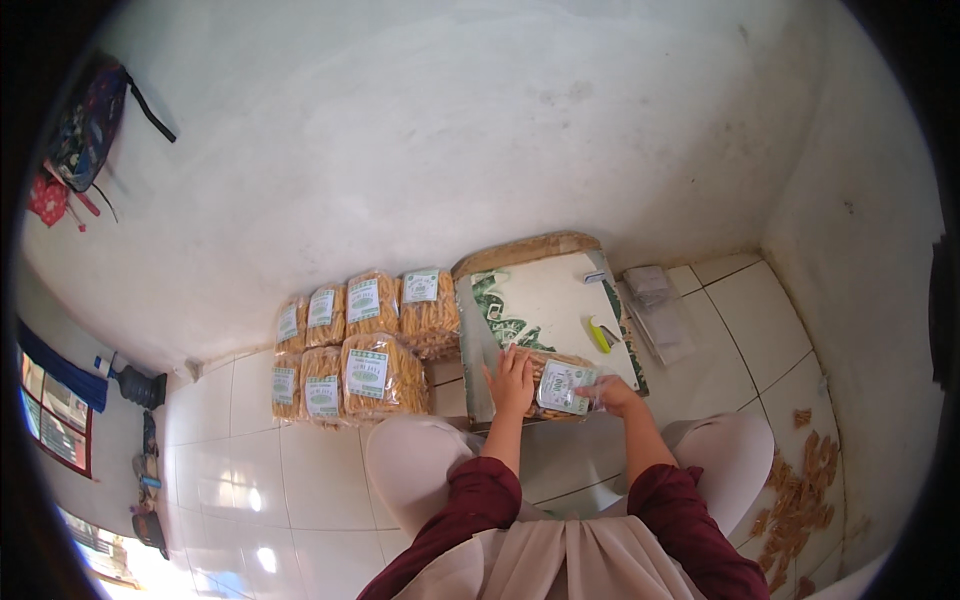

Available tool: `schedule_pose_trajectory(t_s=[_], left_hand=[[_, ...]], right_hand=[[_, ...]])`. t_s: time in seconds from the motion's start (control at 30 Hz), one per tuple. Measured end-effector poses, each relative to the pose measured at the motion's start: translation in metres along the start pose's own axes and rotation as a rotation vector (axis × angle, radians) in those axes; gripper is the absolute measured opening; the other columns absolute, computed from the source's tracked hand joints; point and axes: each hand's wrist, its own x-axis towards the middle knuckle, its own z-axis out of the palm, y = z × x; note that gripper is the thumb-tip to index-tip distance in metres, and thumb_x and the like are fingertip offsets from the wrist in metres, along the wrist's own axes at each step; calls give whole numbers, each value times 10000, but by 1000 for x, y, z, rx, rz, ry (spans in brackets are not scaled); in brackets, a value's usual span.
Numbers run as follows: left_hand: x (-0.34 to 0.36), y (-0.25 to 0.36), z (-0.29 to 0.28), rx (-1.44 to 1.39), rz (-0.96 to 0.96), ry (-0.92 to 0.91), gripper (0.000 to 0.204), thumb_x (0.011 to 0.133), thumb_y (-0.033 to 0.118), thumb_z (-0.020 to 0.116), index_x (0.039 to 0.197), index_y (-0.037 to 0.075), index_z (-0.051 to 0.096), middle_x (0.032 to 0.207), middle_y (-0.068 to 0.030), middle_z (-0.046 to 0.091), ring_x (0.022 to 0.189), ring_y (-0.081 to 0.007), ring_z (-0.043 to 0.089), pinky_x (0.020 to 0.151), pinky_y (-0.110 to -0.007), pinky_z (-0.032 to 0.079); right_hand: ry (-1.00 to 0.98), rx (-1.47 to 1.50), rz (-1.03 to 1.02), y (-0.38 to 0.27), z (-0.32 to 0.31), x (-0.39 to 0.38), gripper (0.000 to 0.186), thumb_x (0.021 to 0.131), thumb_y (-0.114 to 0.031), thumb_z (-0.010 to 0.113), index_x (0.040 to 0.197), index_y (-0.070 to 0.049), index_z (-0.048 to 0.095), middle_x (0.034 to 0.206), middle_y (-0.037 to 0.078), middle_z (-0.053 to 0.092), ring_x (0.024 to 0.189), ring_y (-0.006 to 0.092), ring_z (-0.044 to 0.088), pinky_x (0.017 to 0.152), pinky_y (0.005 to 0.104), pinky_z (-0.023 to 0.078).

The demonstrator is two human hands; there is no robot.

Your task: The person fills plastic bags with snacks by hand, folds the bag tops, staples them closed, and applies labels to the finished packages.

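Note:
A clear bag of orange stick snacks with a white and green label [560, 384] lies on the near edge of a low white board [545, 295] on the floor. My left hand [512, 380] rests flat on the bag's left end. My right hand [608, 393] grips its right end. Both sleeves are dark red. A yellow-green small tool [599, 334] lies on the board just beyond the bag.
Several filled, labelled snack bags [365, 345] stand in two rows on the white floor tiles left of the board. Clear empty bags [660, 310] lie to its right. Loose orange snacks [800, 490] are scattered at the right. White walls close the corner behind.

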Motion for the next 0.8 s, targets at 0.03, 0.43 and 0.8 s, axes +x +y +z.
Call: schedule_pose_trajectory(t_s=[0.03, 0.43, 0.8], left_hand=[[0, 3, 2, 12, 4, -24, 296, 911, 269, 450, 1157, 171, 583, 1340, -53, 448, 1246, -270, 396, 1002, -475, 287], [18, -35, 9, -419, -3, -205, 405, 846, 266, 555, 1239, 174, 524, 1383, -121, 379, 1261, -335, 357, 1011, -436, 312], [37, -25, -14, -462, -288, -767, 1051, 588, 111, 763, 1439, 118, 146, 1445, -206, 186, 1333, -319, 224, 1073, -344, 238]], right_hand=[[18, -14, 1, 1, -3, 3, 273, 704, -38, 747, 901, 88, 608, 831, 130, 646, 685, 197, 632, 579, 299, 508], [-17, -163, 5, 9, -8, 17, 319, 692, -74, 764, 942, 70, 628, 846, 96, 665, 700, 176, 639, 591, 294, 516], [98, -109, -5, 9, -1, 10, 319, 716, -82, 748, 977, 44, 616, 852, 84, 654, 722, 163, 630, 599, 273, 511]])
